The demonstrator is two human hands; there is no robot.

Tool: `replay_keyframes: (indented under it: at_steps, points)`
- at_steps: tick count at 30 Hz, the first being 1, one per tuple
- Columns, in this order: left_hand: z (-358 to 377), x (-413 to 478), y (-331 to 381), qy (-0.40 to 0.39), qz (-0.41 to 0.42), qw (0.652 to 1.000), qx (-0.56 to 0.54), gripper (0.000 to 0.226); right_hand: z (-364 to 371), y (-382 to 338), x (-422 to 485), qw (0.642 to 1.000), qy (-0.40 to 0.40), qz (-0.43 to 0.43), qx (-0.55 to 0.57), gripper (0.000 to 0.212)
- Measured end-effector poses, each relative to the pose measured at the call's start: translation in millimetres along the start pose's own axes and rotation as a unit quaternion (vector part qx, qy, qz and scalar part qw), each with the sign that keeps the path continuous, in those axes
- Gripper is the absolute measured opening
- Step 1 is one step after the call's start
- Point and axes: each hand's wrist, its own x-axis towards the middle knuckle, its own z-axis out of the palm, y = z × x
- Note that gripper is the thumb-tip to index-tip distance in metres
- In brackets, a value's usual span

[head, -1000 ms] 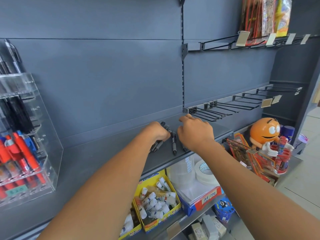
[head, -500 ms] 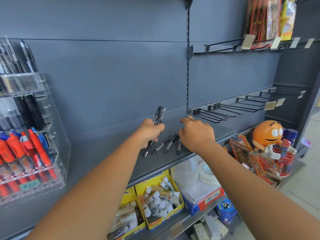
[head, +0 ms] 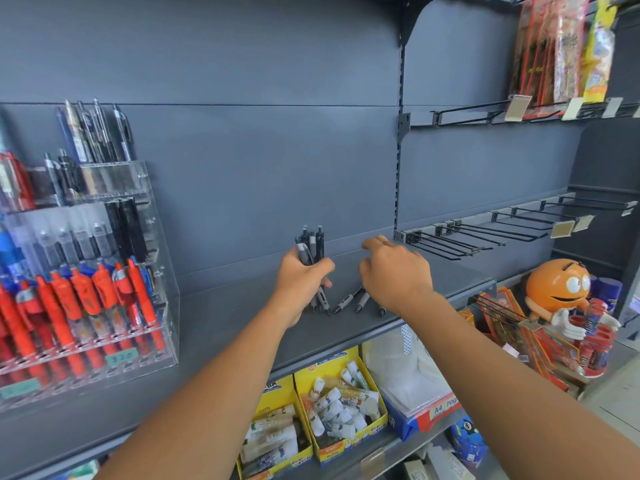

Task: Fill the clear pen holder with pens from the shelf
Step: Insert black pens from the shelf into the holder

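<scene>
My left hand (head: 302,279) is closed around a bundle of black pens (head: 311,244), held upright with their tips just above the grey shelf (head: 214,317). Three loose black pens (head: 349,299) lie on the shelf between my hands. Over them hovers my right hand (head: 394,271), fingers spread and holding nothing; it hides part of the rightmost pen. The clear pen holder (head: 145,271) stands at the left end of the shelf, its tiers stocked with red, blue and black pens.
Bare black wire hooks (head: 460,237) stick out from the back panel to the right. Below the shelf are yellow boxes of glue (head: 339,410) and an A4 paper pack (head: 426,403). An orange figure display (head: 561,289) stands at the right.
My left hand gathered pens off the shelf and raised them upright as a bundle. Fewer pens lie on the shelf. The view shifted left, bringing more of the clear holder in.
</scene>
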Motion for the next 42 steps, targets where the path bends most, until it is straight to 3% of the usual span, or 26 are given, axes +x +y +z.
replay_keyframes:
  at_steps: [11, 22, 29, 33, 36, 39, 40, 42]
  points:
    - [-24, -20, 6, -0.025, 0.017, 0.999, -0.038, 0.014, -15, -27, -9, 1.0, -0.012, -0.026, -0.004, 0.042]
    - [-111, -67, 15, 0.071, 0.024, 0.996, 0.052, 0.029, -26, -107, -38, 0.994, -0.024, -0.107, 0.019, 0.034]
    - [-180, -117, 21, 0.142, 0.075, 0.982, 0.097, 0.016, -37, -179, -70, 0.989, -0.028, -0.143, 0.003, 0.031]
    - [-222, -142, 24, 0.17, 0.077, 0.978, 0.091, 0.026, -36, -221, -92, 0.987, -0.03, -0.157, -0.018, 0.035]
    - [-253, -157, 24, 0.191, 0.081, 0.973, 0.098, 0.02, -30, -251, -108, 0.985, -0.033, -0.169, -0.018, 0.039]
    - [-278, -166, 22, 0.214, 0.062, 0.967, 0.122, 0.083, -22, -276, -122, 0.981, -0.04, -0.187, -0.01, 0.045]
    - [-286, -168, 21, 0.224, 0.056, 0.965, 0.125, 0.094, -20, -282, -125, 0.98, -0.041, -0.193, -0.007, 0.046]
    - [-296, -170, 17, 0.232, 0.046, 0.964, 0.124, 0.093, -15, -293, -130, 0.979, -0.034, -0.203, -0.004, 0.045]
